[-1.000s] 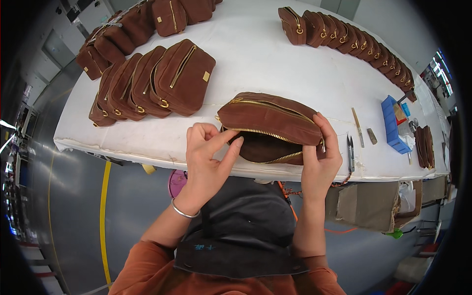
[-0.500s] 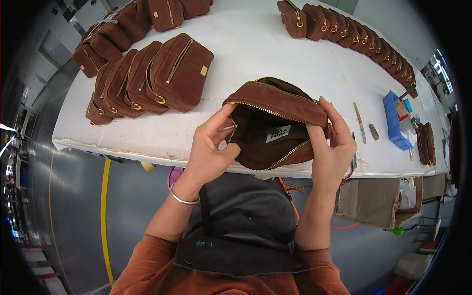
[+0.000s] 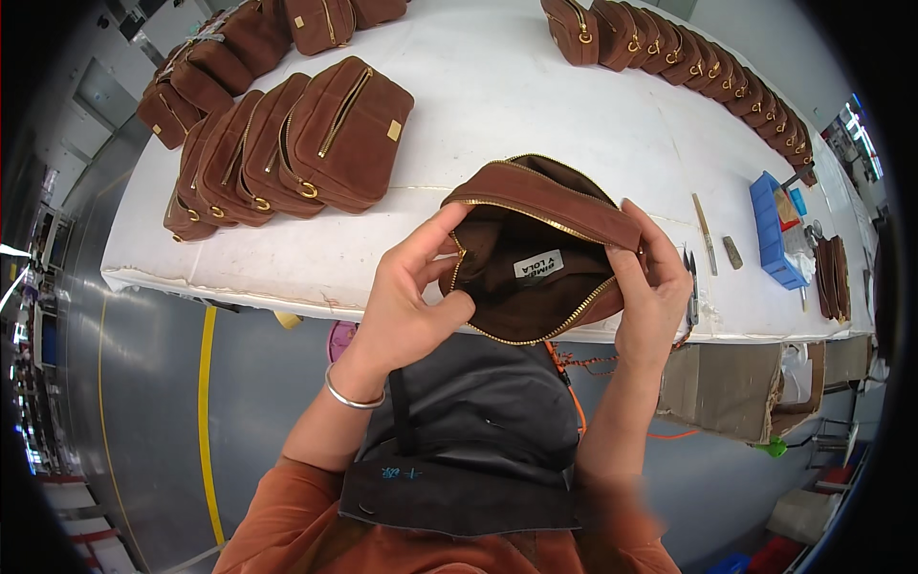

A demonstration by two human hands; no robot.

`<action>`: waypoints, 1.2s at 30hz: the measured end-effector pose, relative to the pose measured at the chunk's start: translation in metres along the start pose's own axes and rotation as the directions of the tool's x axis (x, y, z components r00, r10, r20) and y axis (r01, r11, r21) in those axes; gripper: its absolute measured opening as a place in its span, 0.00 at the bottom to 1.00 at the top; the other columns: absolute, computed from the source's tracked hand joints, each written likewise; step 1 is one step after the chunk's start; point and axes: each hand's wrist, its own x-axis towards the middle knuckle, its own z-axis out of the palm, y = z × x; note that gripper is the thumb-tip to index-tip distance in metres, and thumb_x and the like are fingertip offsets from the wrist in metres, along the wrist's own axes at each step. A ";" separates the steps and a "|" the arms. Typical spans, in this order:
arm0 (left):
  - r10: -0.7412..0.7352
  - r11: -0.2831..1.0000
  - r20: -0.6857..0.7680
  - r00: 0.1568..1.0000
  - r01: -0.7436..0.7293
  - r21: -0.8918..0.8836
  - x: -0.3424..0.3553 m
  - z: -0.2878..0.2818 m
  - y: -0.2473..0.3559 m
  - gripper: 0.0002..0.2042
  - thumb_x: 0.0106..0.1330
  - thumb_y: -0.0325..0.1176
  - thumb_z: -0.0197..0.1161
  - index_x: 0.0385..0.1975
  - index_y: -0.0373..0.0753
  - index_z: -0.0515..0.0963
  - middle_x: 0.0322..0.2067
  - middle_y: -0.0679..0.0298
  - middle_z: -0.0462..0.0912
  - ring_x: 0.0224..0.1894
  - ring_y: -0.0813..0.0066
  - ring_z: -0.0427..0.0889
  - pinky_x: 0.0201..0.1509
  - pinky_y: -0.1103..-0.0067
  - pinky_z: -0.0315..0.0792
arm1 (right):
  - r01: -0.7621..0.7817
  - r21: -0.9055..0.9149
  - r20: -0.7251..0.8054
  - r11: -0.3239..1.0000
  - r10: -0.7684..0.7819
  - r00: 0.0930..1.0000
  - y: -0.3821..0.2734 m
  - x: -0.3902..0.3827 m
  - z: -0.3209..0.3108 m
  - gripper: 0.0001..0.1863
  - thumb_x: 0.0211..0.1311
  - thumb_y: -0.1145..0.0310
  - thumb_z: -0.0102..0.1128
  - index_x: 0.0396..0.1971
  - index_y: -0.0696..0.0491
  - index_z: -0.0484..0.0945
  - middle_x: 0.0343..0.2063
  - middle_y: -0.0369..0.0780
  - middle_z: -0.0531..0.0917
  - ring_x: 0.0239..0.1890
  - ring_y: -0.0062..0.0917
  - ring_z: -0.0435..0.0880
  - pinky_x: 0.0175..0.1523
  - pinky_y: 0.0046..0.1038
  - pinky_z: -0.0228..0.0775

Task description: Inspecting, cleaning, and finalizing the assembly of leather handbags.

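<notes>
Between my hands is a brown leather bag (image 3: 545,204), held above the table's near edge with its gold zipper spread wide. Its dark lining faces me, and a white label (image 3: 539,267) is sewn inside. My left hand (image 3: 416,297) grips the left end of the opening, the thumb at the lower zipper edge and the fingers at the upper. On the right end, my right hand (image 3: 652,287) pinches the rim with its thumb at the opening and fingers behind the bag. The bag's underside is hidden.
Similar brown bags (image 3: 349,134) stand in a row at left on the white table (image 3: 478,105), with more behind. Another long row (image 3: 688,62) curves along the far right. A blue bin (image 3: 768,230), a slim tool (image 3: 704,234) and brown leather pieces (image 3: 832,277) lie at right.
The bag has tipped slightly and its mouth is spread wider, showing more lining. Both hands keep their grip on its ends, with only small shifts.
</notes>
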 end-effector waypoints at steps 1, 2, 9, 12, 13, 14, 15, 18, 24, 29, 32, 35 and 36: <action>0.039 0.997 -0.018 0.999 -0.038 0.069 -0.001 0.004 0.005 0.35 0.47 0.14 0.54 0.64 0.30 0.64 0.46 0.60 0.75 0.47 0.78 0.74 0.57 0.81 0.68 | 0.001 -0.002 0.001 1.000 -0.001 1.000 0.005 0.000 -0.004 0.21 0.56 0.74 0.65 0.51 0.62 0.78 0.34 0.36 0.83 0.32 0.14 0.76 0.48 0.22 0.73; 0.039 0.997 -0.018 0.999 -0.038 0.067 -0.002 0.003 0.008 0.35 0.47 0.14 0.54 0.64 0.30 0.64 0.46 0.60 0.75 0.47 0.78 0.74 0.57 0.81 0.68 | 0.053 -0.141 -0.031 0.989 -0.057 0.998 0.012 -0.001 -0.009 0.21 0.58 0.73 0.65 0.51 0.63 0.77 0.35 0.38 0.83 0.34 0.15 0.78 0.46 0.21 0.73; 0.189 0.784 0.150 0.971 -0.241 0.572 -0.004 0.024 0.045 0.32 0.42 0.22 0.63 0.55 0.30 0.72 0.36 0.55 0.69 0.40 0.62 0.70 0.43 0.76 0.70 | -0.095 -0.038 -0.025 0.995 0.094 0.995 0.009 -0.012 -0.021 0.15 0.66 0.72 0.59 0.48 0.66 0.77 0.32 0.37 0.83 0.26 0.10 0.76 0.28 0.11 0.68; 0.361 0.694 0.202 0.910 -0.407 0.593 -0.002 0.035 0.051 0.30 0.40 0.27 0.65 0.51 0.32 0.74 0.36 0.53 0.67 0.39 0.56 0.68 0.41 0.68 0.70 | -0.099 0.043 -0.009 0.994 0.100 0.995 0.019 -0.013 -0.027 0.14 0.66 0.71 0.59 0.47 0.65 0.78 0.28 0.34 0.82 0.21 0.07 0.73 0.21 0.11 0.61; 0.359 0.697 0.201 0.911 -0.405 0.592 -0.003 0.037 0.056 0.30 0.40 0.27 0.65 0.51 0.32 0.74 0.36 0.53 0.67 0.39 0.56 0.68 0.41 0.68 0.70 | -0.101 0.040 -0.009 0.994 0.102 0.995 0.024 -0.013 -0.029 0.14 0.66 0.71 0.59 0.47 0.65 0.78 0.28 0.34 0.82 0.21 0.07 0.73 0.21 0.11 0.61; 0.318 0.673 0.232 0.919 -0.391 0.627 -0.004 0.039 0.061 0.31 0.39 0.26 0.65 0.52 0.31 0.74 0.39 0.53 0.70 0.40 0.58 0.69 0.43 0.71 0.69 | -0.118 0.112 0.010 0.987 0.118 0.993 0.029 -0.013 -0.031 0.14 0.66 0.70 0.59 0.47 0.64 0.78 0.27 0.33 0.82 0.21 0.07 0.72 0.20 0.11 0.59; 0.274 0.648 0.261 0.926 -0.378 0.661 -0.005 0.041 0.064 0.32 0.39 0.25 0.64 0.52 0.30 0.73 0.43 0.52 0.74 0.41 0.61 0.70 0.45 0.74 0.69 | -0.136 0.184 0.029 0.973 0.133 0.991 0.032 -0.014 -0.033 0.14 0.66 0.70 0.59 0.46 0.64 0.79 0.26 0.32 0.81 0.20 0.07 0.72 0.20 0.11 0.58; 0.266 0.628 0.270 0.926 -0.379 0.680 -0.004 0.044 0.069 0.31 0.38 0.26 0.64 0.51 0.31 0.74 0.42 0.53 0.73 0.41 0.61 0.70 0.45 0.73 0.69 | -0.220 0.290 0.072 0.931 0.209 0.975 0.031 -0.015 -0.034 0.13 0.66 0.71 0.58 0.45 0.63 0.79 0.26 0.32 0.81 0.20 0.08 0.73 0.21 0.12 0.60; 0.301 0.643 0.246 0.921 -0.387 0.661 0.001 0.039 0.065 0.29 0.39 0.26 0.64 0.49 0.31 0.76 0.39 0.54 0.71 0.39 0.61 0.71 0.44 0.74 0.69 | -0.271 0.350 0.078 0.896 0.261 0.962 0.025 -0.015 -0.029 0.13 0.65 0.73 0.57 0.46 0.64 0.79 0.29 0.35 0.83 0.22 0.10 0.76 0.23 0.12 0.64; 0.245 0.619 0.274 0.930 -0.367 0.694 -0.003 0.038 0.073 0.29 0.40 0.28 0.66 0.50 0.33 0.76 0.39 0.53 0.71 0.39 0.61 0.70 0.42 0.74 0.69 | -0.298 0.378 0.138 0.877 0.265 0.954 0.032 -0.012 -0.038 0.14 0.65 0.74 0.56 0.47 0.65 0.78 0.34 0.40 0.84 0.32 0.17 0.81 0.37 0.18 0.74; 0.260 0.607 0.299 0.918 -0.396 0.689 -0.006 0.050 0.075 0.30 0.40 0.30 0.69 0.51 0.36 0.77 0.39 0.56 0.70 0.39 0.62 0.69 0.42 0.74 0.68 | -0.349 0.438 0.210 0.828 0.283 0.936 0.041 -0.011 -0.044 0.14 0.65 0.76 0.54 0.48 0.66 0.77 0.39 0.44 0.84 0.39 0.22 0.83 0.47 0.23 0.75; 0.247 0.600 0.320 0.915 -0.404 0.690 -0.006 0.056 0.074 0.31 0.39 0.31 0.71 0.51 0.38 0.77 0.39 0.55 0.67 0.40 0.60 0.68 0.42 0.73 0.66 | -0.387 0.483 0.259 0.786 0.294 0.920 0.051 -0.008 -0.051 0.14 0.65 0.77 0.52 0.48 0.67 0.76 0.43 0.47 0.83 0.44 0.26 0.84 0.52 0.25 0.74; 0.247 0.603 0.320 0.915 -0.404 0.688 -0.006 0.058 0.074 0.31 0.39 0.31 0.71 0.51 0.38 0.77 0.39 0.55 0.67 0.40 0.60 0.68 0.42 0.73 0.66 | -0.419 0.501 0.296 0.757 0.305 0.905 0.053 -0.008 -0.053 0.14 0.65 0.78 0.52 0.49 0.67 0.76 0.44 0.47 0.83 0.45 0.27 0.84 0.53 0.26 0.74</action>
